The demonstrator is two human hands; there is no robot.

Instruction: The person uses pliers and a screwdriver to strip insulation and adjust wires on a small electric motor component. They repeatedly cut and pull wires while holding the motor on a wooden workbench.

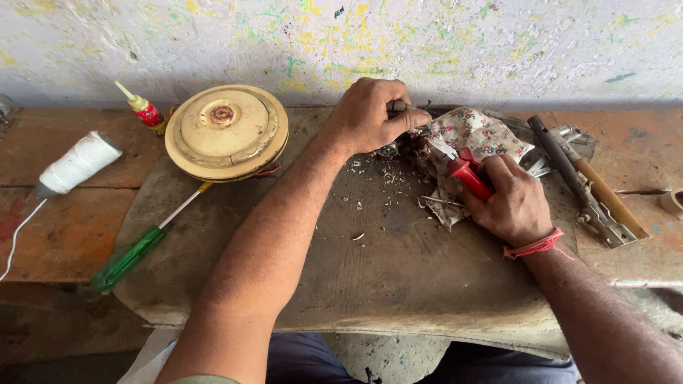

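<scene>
Workpiece: small dark metal part (pixel 407 144), at the far middle of the worn board (pixel 370 270), partly under a flowered cloth (pixel 478 134); its exact kind cannot be told
Handling: judged stiff and fairly light, with rough edges; the cloth around it is soft and likely to slide, so a hold on the bare metal end seems surest
Left hand: left hand (pixel 370 117) curled shut over the top of the part, knuckles up, thumb toward the cloth, forearm running diagonally across the board
Right hand: right hand (pixel 514 203) closed around red-handled pliers (pixel 466 171), their nose aimed at the part; wrist bent inward, a red thread band at the wrist
Debris: pale chips and snippets scattered on the board just before the part
Left of board: round cream fan cover (pixel 226 131), green-handled screwdriver (pixel 142 245) lying beneath its edge, small red glue bottle (pixel 144 109), spool of white thread (pixel 77 163)
Right of board: wooden-handled hammer (pixel 605 192) and a grey metal tool (pixel 569 171), lying side by side, well apart from the part
</scene>
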